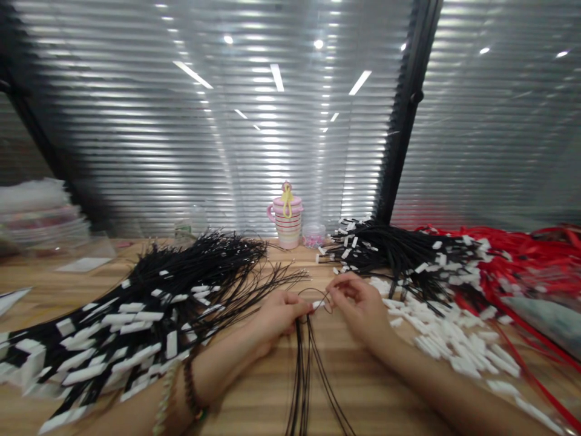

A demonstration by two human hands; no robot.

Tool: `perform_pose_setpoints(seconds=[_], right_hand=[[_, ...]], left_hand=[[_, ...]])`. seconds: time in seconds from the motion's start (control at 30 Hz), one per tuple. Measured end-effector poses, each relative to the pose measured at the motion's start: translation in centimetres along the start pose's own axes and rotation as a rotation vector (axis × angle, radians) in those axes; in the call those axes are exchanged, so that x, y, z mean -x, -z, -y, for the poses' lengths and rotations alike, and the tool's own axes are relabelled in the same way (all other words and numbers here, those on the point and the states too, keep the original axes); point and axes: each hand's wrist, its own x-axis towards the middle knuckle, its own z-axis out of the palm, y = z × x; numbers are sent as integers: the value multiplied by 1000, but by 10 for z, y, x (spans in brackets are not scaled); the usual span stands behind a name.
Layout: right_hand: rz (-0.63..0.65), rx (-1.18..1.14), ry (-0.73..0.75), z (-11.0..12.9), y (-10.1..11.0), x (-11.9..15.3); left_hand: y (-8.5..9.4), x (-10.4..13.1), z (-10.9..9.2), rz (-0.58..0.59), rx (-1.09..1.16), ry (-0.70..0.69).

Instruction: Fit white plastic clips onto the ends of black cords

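My left hand (282, 312) pinches a small white piece (317, 305) together with thin black cords (303, 369), whose lengths hang down toward the table's near edge. Between my hands a strand of cord curves up in a loop. My right hand (356, 303) has thumb and forefinger closed on that thin black strand, just right of the white piece. To the right of my right hand lies a loose pile of small white pieces (458, 339). How the cord runs through or round the white piece is too small to make out.
Black cords with white tags (136, 321) are heaped on the left. More black cords (399, 248) lie at the back right, beside red ribbons (521, 260). A striped lidded mug (288, 227) and small clear jar (313, 235) stand before the blinds. Plastic containers (40, 218) are stacked far left.
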Motion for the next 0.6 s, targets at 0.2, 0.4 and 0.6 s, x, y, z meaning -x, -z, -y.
perform_pose_setpoints(seconds=[0.2, 0.4, 0.6], right_hand=[[-256, -461, -338, 11, 27, -30], [-411, -667, -393, 31, 63, -51], [-548, -650, -328, 33, 101, -65]], left_hand=[[2, 0, -3, 0, 126, 65], [5, -2, -3, 39, 203, 78], [5, -2, -6, 26, 171, 109]])
